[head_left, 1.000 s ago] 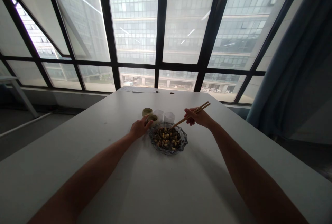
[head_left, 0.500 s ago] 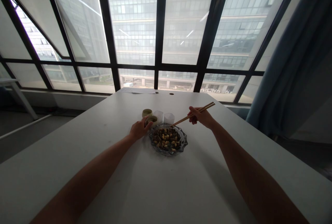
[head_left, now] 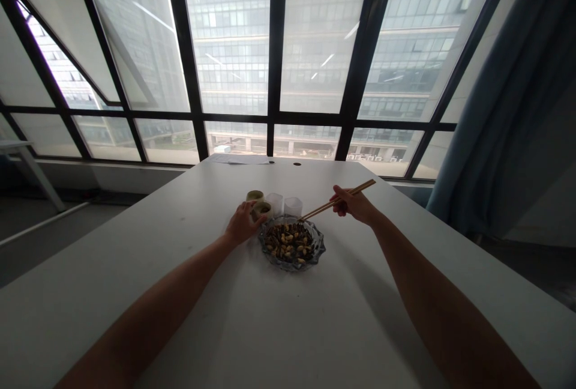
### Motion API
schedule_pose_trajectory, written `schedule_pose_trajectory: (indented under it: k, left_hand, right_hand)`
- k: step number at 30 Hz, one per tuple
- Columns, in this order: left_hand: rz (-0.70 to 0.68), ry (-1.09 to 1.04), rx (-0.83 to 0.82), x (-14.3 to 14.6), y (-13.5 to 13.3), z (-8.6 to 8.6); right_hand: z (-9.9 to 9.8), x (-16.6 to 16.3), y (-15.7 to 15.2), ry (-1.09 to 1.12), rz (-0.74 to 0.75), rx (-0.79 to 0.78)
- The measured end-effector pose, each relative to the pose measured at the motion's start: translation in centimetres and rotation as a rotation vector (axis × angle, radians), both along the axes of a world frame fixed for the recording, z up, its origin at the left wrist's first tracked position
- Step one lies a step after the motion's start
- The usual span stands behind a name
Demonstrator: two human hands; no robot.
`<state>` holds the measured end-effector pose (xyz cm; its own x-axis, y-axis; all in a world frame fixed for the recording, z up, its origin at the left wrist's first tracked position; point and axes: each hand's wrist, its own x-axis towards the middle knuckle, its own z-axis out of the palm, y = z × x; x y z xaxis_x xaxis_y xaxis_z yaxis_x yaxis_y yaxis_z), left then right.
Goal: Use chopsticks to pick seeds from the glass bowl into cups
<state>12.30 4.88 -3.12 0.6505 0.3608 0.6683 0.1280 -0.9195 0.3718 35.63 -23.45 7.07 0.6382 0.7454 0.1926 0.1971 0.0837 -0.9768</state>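
Note:
My right hand (head_left: 348, 203) is closed around a pair of wooden chopsticks (head_left: 326, 206). Their tips are at the far rim of a scalloped glass bowl (head_left: 318, 251), which holds a mix of dark seeds and pale nuts (head_left: 290, 242). With its thumb and fingers, my left hand (head_left: 243, 221) grips a small cup (head_left: 262, 209) with dark contents beside the bowl's far left edge. Just behind that stands a similar greenish cup (head_left: 255, 195). Two translucent white cups (head_left: 274, 202) are to its right, behind the bowl. I cannot make out what is between the chopstick tips, if anything.
The white table (head_left: 288, 329) runs forward to large dark-framed windows. Paper sheets (head_left: 238, 159) and a dark round spot (head_left: 297, 164) are at its far end. A blue curtain (head_left: 486, 101) hangs at the right, and another table (head_left: 36, 173) stands at the left.
My right hand and the chopsticks have shifted slightly to the right, and the tips have moved a little the same way. My left hand stays on the cup, its fingers slightly raised.

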Motion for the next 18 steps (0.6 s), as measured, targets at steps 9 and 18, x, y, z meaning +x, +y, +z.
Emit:
schedule_pose_trajectory:
  k: [9, 18]
  left_hand:
    - [-0.113, -0.002, -0.072, 0.7, 1.1, -1.0]
    - [-0.156, -0.071, -0.039, 0.6, 0.7, -0.9]
  right_hand:
    - [0.3, -1.0, 0.2, -0.061, 0.020, -0.023]
    - [0.5, -1.1, 0.5, -0.052, 0.051, 0.008]
